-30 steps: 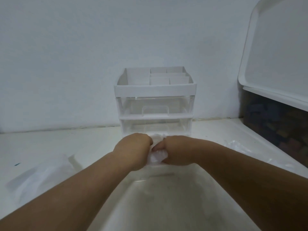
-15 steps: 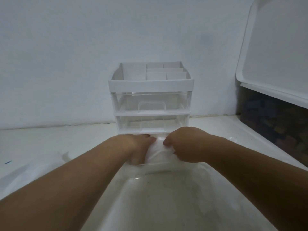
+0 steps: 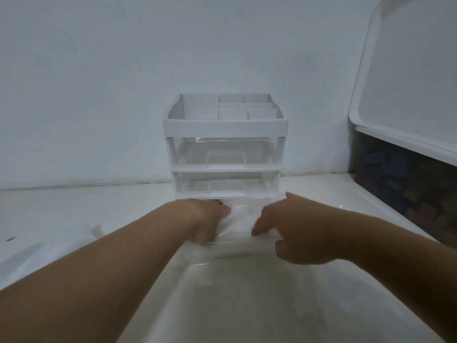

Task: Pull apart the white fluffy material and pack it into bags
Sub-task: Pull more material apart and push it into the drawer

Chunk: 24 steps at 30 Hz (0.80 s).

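White fluffy material (image 3: 241, 217), a soft pale wad with a filmy sheen on its surface, sits bunched between the person's two hands just in front of the bottom drawer of a small white-framed organiser with clear plastic drawers (image 3: 225, 147); motion blur makes it impossible to tell whether thin bag film is wrapped over the wad. The left hand (image 3: 210, 219) reaches in from the lower left with its fingers curled down into the left side of the wad, gripping it. The right hand (image 3: 289, 233) comes in from the right with its fingers bent and their tips closed on the wad's right side, so both hands have hold of the same lump and lie close together, with only the material between them. The lump lies at the far rim of a large clear plastic tub (image 3: 222, 259), which fills the foreground beneath both forearms. The organiser stands on a white tabletop (image 3: 74, 206) against a pale wall, its open top tray split into several compartments. To the left, crumpled translucent plastic sheeting (image 3: 37, 258) lies on the tabletop, with a small blue mark (image 3: 11, 238) near the edge. At the right, a big white plastic lid (image 3: 408, 82) is tilted above a dark see-through bin of blurred blocks (image 3: 408, 191).
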Each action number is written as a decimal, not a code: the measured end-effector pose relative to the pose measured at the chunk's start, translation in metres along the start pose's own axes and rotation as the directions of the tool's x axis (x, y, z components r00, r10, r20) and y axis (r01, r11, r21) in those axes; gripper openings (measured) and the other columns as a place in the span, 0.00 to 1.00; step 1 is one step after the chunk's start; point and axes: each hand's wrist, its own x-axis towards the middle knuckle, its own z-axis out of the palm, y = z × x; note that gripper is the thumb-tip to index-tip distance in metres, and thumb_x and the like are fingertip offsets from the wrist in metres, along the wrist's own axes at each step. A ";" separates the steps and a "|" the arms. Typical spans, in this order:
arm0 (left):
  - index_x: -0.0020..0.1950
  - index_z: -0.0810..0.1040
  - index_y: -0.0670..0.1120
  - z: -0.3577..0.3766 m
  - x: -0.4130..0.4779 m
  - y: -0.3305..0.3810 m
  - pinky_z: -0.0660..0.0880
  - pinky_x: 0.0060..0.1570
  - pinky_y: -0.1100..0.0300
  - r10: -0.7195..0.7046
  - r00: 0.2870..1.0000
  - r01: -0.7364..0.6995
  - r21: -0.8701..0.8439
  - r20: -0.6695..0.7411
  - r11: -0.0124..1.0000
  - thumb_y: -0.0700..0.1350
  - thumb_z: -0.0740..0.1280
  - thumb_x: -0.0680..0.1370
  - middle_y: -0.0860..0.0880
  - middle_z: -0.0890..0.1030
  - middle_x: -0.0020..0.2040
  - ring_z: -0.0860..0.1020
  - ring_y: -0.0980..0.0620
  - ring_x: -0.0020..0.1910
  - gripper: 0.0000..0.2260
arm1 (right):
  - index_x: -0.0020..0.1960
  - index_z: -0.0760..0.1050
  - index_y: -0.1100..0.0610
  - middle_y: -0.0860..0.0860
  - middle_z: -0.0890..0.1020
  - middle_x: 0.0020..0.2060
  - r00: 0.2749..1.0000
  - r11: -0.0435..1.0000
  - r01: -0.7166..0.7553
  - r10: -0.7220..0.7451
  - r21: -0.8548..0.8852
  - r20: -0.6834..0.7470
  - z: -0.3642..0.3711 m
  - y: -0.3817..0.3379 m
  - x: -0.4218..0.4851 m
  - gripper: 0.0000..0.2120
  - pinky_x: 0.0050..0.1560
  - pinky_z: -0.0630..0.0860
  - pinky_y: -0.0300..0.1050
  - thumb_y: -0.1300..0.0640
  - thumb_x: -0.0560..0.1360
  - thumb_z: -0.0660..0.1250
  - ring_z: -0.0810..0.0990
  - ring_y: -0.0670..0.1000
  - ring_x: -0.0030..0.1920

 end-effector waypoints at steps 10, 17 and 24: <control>0.59 0.73 0.50 -0.012 -0.016 0.002 0.72 0.44 0.58 0.002 0.999 0.003 0.114 -0.051 0.994 0.45 0.66 0.78 0.51 0.78 0.53 0.76 0.50 0.47 0.10 | 0.73 0.70 0.47 0.45 0.73 0.70 0.998 0.991 -0.058 0.056 0.121 0.015 0.009 0.004 -0.009 0.24 0.70 0.63 0.41 0.60 0.78 0.63 0.69 0.48 0.70; 0.68 0.70 0.53 -0.013 -0.024 0.005 0.75 0.49 0.55 -0.024 0.999 0.031 0.203 -0.036 0.979 0.46 0.64 0.78 0.52 0.74 0.65 0.77 0.48 0.58 0.18 | 0.71 0.71 0.44 0.41 0.73 0.64 0.966 0.998 0.004 0.013 0.062 -0.257 0.010 0.008 -0.011 0.26 0.70 0.67 0.44 0.55 0.74 0.69 0.69 0.45 0.64; 0.71 0.69 0.51 -0.014 -0.024 0.005 0.76 0.61 0.48 -0.033 0.999 0.037 0.224 -0.020 0.974 0.50 0.62 0.80 0.51 0.72 0.71 0.76 0.46 0.64 0.19 | 0.69 0.70 0.52 0.51 0.78 0.59 0.991 0.975 -0.054 0.079 -0.216 0.109 0.019 0.001 0.015 0.25 0.77 0.49 0.65 0.58 0.72 0.65 0.73 0.54 0.65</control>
